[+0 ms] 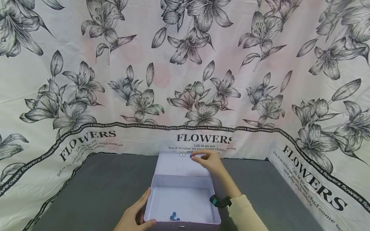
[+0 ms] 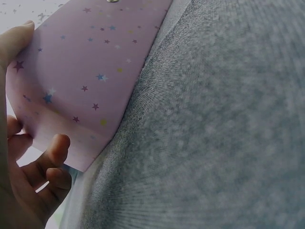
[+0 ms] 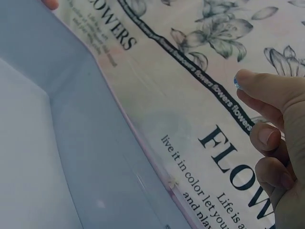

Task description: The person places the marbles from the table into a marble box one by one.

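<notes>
A lidded box (image 1: 185, 181), pale inside, stands with its lid (image 1: 176, 166) folded back. In the left wrist view its pink outer wall (image 2: 90, 62) carries small coloured stars. My left hand (image 1: 134, 213) grips the front left corner, thumb at the front rim and fingers along the left side. Several small blue marbles (image 1: 174, 214) lie inside near the front. Above the lid, my right hand (image 1: 208, 160) pinches a small blue marble (image 1: 191, 156) between thumb and forefinger. In the right wrist view only a bit of that marble (image 3: 237, 83) shows at the fingertips.
The box rests on a dark grey cloth surface (image 1: 110, 183). A white flower-printed curtain (image 1: 162, 106) with lettering hangs behind and at both sides. A metal clasp piece (image 1: 182, 154) sits at the lid's far edge. A dark watch band (image 1: 220, 201) is on my right wrist.
</notes>
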Tool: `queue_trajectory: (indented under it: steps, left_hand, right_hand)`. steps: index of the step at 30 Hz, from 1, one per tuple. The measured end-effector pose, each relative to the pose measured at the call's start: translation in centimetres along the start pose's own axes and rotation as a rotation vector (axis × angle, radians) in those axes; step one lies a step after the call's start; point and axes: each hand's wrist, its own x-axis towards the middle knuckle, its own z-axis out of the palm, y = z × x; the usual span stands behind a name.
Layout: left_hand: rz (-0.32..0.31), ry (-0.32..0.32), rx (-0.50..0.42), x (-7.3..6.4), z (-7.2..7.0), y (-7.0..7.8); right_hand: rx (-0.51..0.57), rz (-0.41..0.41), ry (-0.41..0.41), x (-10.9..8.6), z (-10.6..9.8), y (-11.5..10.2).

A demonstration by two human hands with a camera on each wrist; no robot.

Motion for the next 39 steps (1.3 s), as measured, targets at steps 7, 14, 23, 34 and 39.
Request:
queue_trajectory:
  steps: [7,14,23,34,39]
  left_hand:
    - [-0.025,0.010,0.008,-0.1,0.0,0.1]
    - [-0.016,0.004,0.008,0.2,0.1,-0.1]
    - [0.020,0.008,-0.002,0.1,-0.1,0.0]
    - [0.000,0.006,-0.023,-0.1,0.0,0.2]
    - [-0.005,0.008,-0.017,0.0,0.0,0.2]
  right_hand:
    - [-0.010,-0.059,-0.101,0.5,1.6,0.0]
    - [0.005,-0.076,-0.197,0.2,3.1,0.2]
    - [-0.037,-0.096,-0.291,-0.1,4.6,0.5]
    - [-0.169,-0.139,-0.360,-0.6,6.0,0.4]
    - [-0.185,-0.175,-0.401,-0.7,6.3,0.2]
